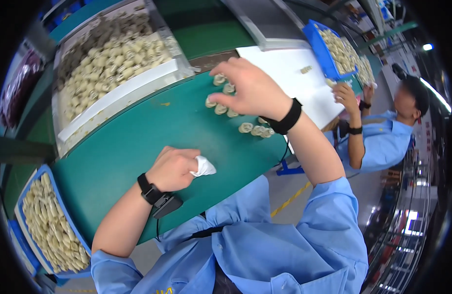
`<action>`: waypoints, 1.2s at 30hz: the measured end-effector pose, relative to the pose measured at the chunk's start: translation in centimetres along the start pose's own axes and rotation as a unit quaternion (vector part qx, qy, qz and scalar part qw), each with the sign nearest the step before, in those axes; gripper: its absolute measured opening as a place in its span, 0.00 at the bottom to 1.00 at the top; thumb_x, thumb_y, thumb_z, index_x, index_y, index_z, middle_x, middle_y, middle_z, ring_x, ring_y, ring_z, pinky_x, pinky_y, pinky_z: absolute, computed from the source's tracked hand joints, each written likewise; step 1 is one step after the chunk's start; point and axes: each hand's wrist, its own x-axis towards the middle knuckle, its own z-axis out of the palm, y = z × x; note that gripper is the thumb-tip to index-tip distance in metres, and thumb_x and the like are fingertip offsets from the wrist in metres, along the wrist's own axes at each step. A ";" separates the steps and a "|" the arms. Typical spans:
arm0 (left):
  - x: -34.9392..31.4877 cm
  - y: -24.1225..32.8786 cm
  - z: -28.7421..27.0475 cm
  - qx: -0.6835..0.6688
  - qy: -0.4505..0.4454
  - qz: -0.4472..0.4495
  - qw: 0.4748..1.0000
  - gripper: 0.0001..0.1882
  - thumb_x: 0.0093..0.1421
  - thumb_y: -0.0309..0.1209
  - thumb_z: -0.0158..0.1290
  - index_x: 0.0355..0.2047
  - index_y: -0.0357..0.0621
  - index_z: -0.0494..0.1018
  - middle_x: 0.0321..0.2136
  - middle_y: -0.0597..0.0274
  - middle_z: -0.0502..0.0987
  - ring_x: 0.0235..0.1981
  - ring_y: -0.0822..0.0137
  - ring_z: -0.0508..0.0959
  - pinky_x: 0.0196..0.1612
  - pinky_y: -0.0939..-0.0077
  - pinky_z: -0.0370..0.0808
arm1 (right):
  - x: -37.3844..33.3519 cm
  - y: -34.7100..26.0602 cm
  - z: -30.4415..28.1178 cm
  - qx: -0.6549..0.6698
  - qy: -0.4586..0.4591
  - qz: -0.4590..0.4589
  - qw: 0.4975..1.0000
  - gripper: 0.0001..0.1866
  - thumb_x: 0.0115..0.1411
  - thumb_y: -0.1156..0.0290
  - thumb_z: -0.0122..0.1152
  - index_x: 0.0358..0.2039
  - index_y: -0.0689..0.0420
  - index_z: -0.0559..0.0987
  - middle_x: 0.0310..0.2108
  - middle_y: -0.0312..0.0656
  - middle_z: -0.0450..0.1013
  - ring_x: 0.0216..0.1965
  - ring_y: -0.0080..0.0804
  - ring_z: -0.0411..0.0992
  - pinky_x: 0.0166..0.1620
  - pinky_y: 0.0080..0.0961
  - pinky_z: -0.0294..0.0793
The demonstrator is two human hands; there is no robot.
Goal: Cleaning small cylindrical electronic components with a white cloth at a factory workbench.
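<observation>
My left hand [173, 169] is closed low over the green tabletop, with a small white cloth [204, 166] bunched in its fingers. Farther right, my right hand [249, 87] reaches over a group of small round cream-coloured parts [220, 109] with metal-looking ends. Its thumb and forefinger are spread apart, close to the parts or touching them; the other fingers are partly hidden. Several more of these parts [258, 131] stand in a short row below my right wrist.
A large tray [116, 105] heaped with cream parts stands at the back left. At the lower left is a blue bin [71, 220] of wrapped parts. A white board [285, 73] and a blue crate [316, 41] lie to the right, where a co-worker [382, 137] handles a part.
</observation>
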 end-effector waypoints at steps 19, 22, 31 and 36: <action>1.4 0.8 0.1 -0.039 -0.005 -0.006 0.999 0.11 0.42 0.18 0.48 0.23 0.45 0.78 0.17 0.61 0.69 0.16 0.60 0.72 0.19 0.71 0.66 | -19.4 17.1 -8.9 0.280 0.286 0.638 0.658 0.25 0.56 0.47 0.63 0.36 0.57 0.72 0.16 0.34 0.68 0.12 0.26 0.70 0.13 0.17 0.67; 1.3 0.8 0.1 -0.044 -0.001 -0.014 0.999 0.11 0.41 0.17 0.48 0.23 0.45 0.77 0.17 0.61 0.69 0.16 0.60 0.71 0.19 0.71 0.65 | -19.2 19.5 -9.6 0.367 0.241 0.659 0.610 0.33 0.53 0.44 0.65 0.45 0.61 0.69 0.23 0.41 0.71 0.18 0.32 0.74 0.20 0.22 0.75; 1.2 0.9 0.4 -0.041 0.019 -0.007 0.999 0.17 0.36 0.16 0.50 0.25 0.51 0.79 0.17 0.63 0.65 0.15 0.59 0.68 0.17 0.67 0.62 | -18.4 18.9 -9.0 0.420 0.208 0.655 0.592 0.40 0.51 0.41 0.65 0.49 0.62 0.64 0.30 0.44 0.76 0.30 0.35 0.80 0.28 0.21 0.82; 1.5 0.9 0.1 -0.037 0.014 -0.007 0.999 0.18 0.35 0.16 0.49 0.25 0.52 0.79 0.17 0.63 0.65 0.15 0.59 0.68 0.17 0.68 0.62 | -19.2 20.0 -8.7 0.400 0.177 0.655 0.616 0.37 0.54 0.44 0.64 0.49 0.64 0.66 0.35 0.51 0.75 0.36 0.38 0.79 0.32 0.23 0.82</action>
